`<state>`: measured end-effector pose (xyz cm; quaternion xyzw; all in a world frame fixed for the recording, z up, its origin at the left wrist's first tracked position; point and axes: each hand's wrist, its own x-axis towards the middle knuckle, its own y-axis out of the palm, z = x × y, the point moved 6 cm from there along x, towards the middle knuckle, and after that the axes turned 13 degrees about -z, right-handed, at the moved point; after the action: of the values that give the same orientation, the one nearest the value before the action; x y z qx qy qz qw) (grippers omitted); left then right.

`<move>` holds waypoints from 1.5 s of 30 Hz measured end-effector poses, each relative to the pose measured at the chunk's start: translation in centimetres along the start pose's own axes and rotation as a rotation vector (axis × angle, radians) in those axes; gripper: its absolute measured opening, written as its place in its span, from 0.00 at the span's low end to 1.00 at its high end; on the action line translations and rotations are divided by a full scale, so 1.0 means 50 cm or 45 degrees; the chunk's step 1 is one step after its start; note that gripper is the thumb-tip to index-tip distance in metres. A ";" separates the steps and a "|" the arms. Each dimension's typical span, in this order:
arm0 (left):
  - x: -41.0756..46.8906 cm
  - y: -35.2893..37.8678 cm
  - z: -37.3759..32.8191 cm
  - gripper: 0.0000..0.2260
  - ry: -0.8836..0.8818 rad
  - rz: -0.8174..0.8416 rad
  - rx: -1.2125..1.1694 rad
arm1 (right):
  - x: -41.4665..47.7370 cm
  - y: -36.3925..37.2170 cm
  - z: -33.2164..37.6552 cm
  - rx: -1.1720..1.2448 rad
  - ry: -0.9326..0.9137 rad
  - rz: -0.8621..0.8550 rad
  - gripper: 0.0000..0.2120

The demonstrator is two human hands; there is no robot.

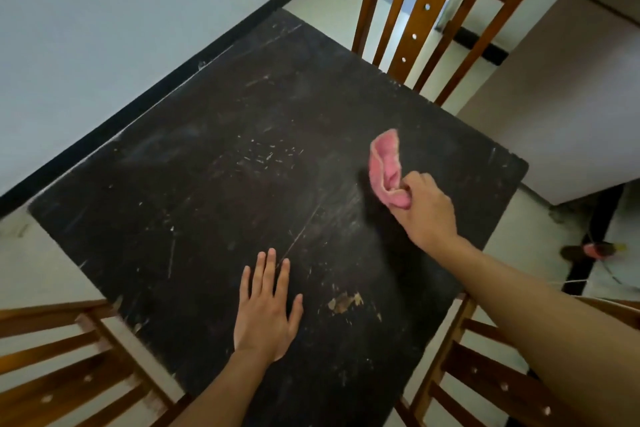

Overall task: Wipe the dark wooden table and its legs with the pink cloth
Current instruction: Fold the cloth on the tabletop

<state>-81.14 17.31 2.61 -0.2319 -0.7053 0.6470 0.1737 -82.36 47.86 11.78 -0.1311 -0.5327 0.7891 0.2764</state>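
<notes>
The dark wooden table fills the middle of the view, its top scratched and chipped. My right hand is over the right part of the top, closed on one end of the pink cloth. The cloth sticks up and away from the hand, just above the surface. My left hand lies flat on the near part of the top, palm down, fingers spread, holding nothing. The table legs are hidden under the top.
Three brown wooden chairs stand at the table: one at the far side, one at the near left, one at the near right. A white wall with a black skirting runs along the left edge. A small object lies on the floor at right.
</notes>
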 end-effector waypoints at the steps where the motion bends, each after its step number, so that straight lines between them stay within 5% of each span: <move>1: 0.002 -0.002 -0.001 0.31 -0.003 0.004 0.000 | -0.019 -0.006 0.017 -0.014 -0.088 0.041 0.13; 11: 0.005 0.001 -0.001 0.29 -0.013 -0.024 -0.027 | -0.213 0.009 0.069 -0.001 -0.593 0.244 0.36; 17: 0.022 -0.022 -0.005 0.29 -0.019 -0.123 -0.159 | -0.262 -0.002 0.044 -0.013 -0.651 0.098 0.14; 21: 0.098 -0.061 -0.092 0.32 0.368 -0.088 -0.321 | -0.277 0.002 0.002 -0.040 -0.460 0.221 0.08; 23: 0.128 -0.064 -0.147 0.25 0.547 0.070 -0.323 | -0.279 -0.007 -0.009 -0.015 -0.404 0.242 0.06; 25: 0.149 -0.071 -0.165 0.15 0.463 0.148 -0.451 | -0.276 -0.021 -0.022 0.002 -0.347 0.256 0.06; 28: 0.171 -0.093 -0.116 0.08 0.054 0.178 -0.784 | -0.261 -0.051 -0.053 -0.009 -0.259 0.215 0.10; 33: 0.134 -0.085 -0.009 0.11 -0.118 0.455 -0.608 | -0.249 -0.043 -0.074 -0.064 -0.062 0.361 0.09; 37: 0.135 -0.122 0.012 0.19 -0.199 0.130 -0.425 | -0.238 -0.025 -0.073 0.146 0.461 0.156 0.10; 39: 0.130 -0.158 -0.028 0.18 -0.025 -0.095 -0.392 | -0.233 0.000 -0.055 0.063 0.608 0.198 0.21; 41: 0.101 -0.156 -0.083 0.16 0.292 -0.081 -0.271 | -0.226 0.027 -0.027 -0.112 0.667 0.277 0.29; 45: 0.020 -0.067 -0.054 0.21 0.449 0.121 -0.119 | -0.228 0.082 0.012 -0.229 0.653 0.386 0.22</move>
<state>-80.82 19.93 6.16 -0.3824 -0.6815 0.5704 0.2530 -74.62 39.69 7.29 -0.4279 -0.4876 0.7122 0.2682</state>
